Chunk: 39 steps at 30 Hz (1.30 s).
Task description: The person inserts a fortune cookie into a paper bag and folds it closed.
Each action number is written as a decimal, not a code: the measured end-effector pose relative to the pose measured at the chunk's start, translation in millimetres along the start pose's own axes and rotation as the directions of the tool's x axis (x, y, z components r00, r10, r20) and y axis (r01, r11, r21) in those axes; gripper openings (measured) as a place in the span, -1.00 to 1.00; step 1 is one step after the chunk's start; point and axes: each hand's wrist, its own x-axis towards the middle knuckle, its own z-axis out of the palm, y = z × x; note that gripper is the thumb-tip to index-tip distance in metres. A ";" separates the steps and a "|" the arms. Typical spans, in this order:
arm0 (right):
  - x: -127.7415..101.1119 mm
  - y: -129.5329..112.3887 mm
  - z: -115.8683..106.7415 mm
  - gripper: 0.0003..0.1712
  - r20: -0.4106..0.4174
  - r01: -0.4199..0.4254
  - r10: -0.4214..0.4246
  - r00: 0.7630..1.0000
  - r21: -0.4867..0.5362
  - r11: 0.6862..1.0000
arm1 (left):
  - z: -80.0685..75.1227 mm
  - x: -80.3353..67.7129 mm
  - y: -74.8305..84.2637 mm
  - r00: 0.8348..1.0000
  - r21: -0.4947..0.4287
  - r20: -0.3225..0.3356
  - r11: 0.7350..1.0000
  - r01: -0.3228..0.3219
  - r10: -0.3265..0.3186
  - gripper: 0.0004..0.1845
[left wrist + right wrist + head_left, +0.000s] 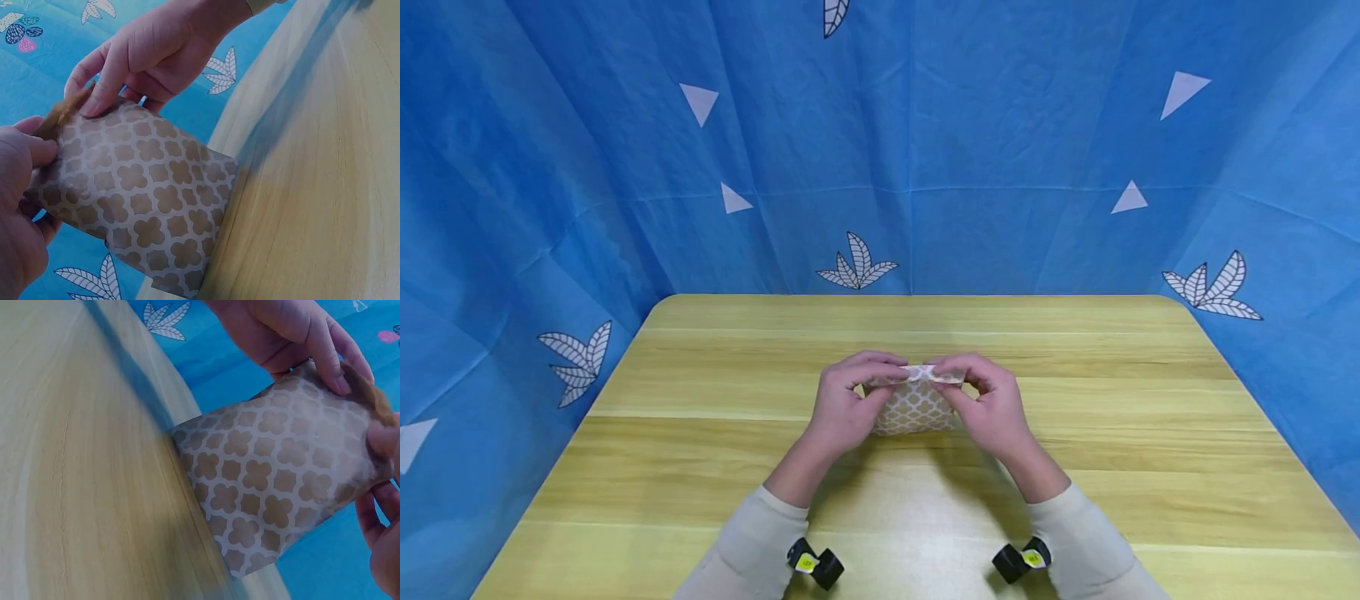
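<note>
I saw patterned paper bag [916, 407] stood on worktop [1075, 467]; left hand [842, 404] and right hand [992, 404] fingers pinched its top edge, likely steadying it upright.

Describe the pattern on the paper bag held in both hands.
The paper bag is brown kraft with a white quatrefoil lattice; the left wrist view shows it best.

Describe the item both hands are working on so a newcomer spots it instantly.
On the wooden table, near its middle, the left hand and right hand pinch the top edge of a small paper bag. Its brown-and-white quatrefoil lattice print is unique here.
</note>
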 end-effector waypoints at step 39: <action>23.0 -44.3 13.8 -0.85 0.093 0.119 -0.101 0.991 -0.218 0.969 | 5.8 -1.2 -18.6 0.986 0.148 0.066 0.979 0.144 -0.155 -0.96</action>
